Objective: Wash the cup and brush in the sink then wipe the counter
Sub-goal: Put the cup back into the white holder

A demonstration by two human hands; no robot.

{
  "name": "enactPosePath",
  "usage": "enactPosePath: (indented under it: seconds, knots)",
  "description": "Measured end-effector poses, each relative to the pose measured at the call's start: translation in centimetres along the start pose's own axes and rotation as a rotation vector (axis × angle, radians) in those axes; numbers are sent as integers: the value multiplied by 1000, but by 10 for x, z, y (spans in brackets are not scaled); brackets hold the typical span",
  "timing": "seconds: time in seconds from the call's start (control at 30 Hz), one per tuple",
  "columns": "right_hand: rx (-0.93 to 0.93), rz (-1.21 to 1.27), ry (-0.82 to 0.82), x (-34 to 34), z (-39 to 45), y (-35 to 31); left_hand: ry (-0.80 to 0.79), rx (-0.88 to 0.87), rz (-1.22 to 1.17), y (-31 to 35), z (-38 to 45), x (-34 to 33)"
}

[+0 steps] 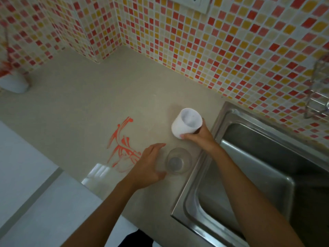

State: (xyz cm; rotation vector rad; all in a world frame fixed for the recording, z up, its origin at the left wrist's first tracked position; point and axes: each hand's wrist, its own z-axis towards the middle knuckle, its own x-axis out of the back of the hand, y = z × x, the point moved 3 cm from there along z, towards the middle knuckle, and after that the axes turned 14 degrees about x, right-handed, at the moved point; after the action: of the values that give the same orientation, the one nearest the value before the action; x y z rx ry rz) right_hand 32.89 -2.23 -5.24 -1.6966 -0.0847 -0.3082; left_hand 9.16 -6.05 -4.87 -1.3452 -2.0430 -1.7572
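Right now the right hand (197, 136) grips a smooth white plastic cup (185, 123), fingers and thumb curled round its lower body, holding it tilted with the open round mouth facing up toward the camera; whether its base touches the surface cannot be told. It sits over the matte beige stone-like counter (85, 111), just beside the rim of the brushed stainless steel sink (249, 175), whose rectangular basin has rounded corners and a dull grey sheen

The left hand (149, 164) is spread with fingers nearly straight and relaxed, holding nothing, its thumb and fingers flanking a small clear glass tumbler (179, 160) that stands upright on the counter; whether the skin actually touches the glass cannot be told. Left of that hand lies a streaky smear of orange-red paint (122, 145), brushed out in thin splayed lines on the counter

At the far left edge stands a second white cup (15, 84), blurred. Behind everything rises a glossy mosaic wall of small square red, yellow and cream tiles (213, 50), with a chrome wire rack (318, 90) fixed at the right and a white wall socket (194, 3) at the top
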Motion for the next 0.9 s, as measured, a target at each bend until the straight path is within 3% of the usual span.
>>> enactPosePath:
  seconds: [0.13, 0.27, 0.43, 0.77, 0.9]
  knots:
    - [-76, 68, 132, 34, -21, -2, -64, 13, -44, 9, 7, -16]
    - [-77, -75, 39, 73, -53, -4, -69, 15, -132, 14, 24, -24]
    - [-82, -224, -69, 86, -76, -8, 38, 32, -194, 22, 53, -13]
    - [184, -480, -112, 43, -53, -83, 44, -16, -199, 25, 76, -14]
    - [319, -743, -140, 13, -40, -104, 37, -19, -262, 27, 75, -11]
